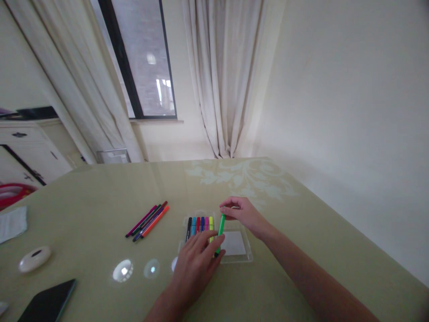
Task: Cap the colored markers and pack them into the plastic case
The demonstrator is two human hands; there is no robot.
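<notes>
While right hand (245, 215) pinches marker (221, 225), left (198, 256) curls

Saw a whitish sheet (13, 224) by the left edge of the table (100, 192), then a pale oval object (40, 261) (dark-patched on top) and, toward the near edge, a flat black slab (48, 302). Beyond the far edge, noticed curtains (223, 76) flanking a window (144, 49).

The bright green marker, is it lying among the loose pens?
No, the left hand and right hand hold the green marker at the clear case.
</notes>
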